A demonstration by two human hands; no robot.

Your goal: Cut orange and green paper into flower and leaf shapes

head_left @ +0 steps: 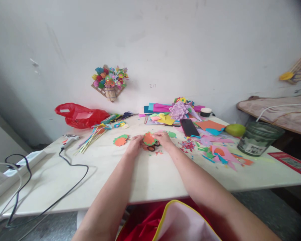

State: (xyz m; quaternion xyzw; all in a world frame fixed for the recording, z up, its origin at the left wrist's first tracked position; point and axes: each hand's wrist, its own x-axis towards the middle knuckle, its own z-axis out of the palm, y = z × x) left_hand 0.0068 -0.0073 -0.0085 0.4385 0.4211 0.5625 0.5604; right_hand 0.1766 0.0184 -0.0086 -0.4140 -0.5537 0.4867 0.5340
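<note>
My left hand [134,144] and my right hand [163,139] meet at the middle of the white table [150,177]. Both pinch an orange paper flower shape with a green edge [148,138], one hand on each side of it. Under the piece, against the right hand, lie dark scissors with orange handles [152,147]. A second orange and green paper flower [120,140] lies flat on the table just left of my left hand.
A glue gun [70,139] with a black cord lies at left near a power strip [20,165]. A red bag [80,115], coloured sticks [91,139], a phone [189,127], stacked coloured paper [160,108], paper scraps [215,150], a green fruit [235,130] and a glass jar [259,138] crowd the back and right.
</note>
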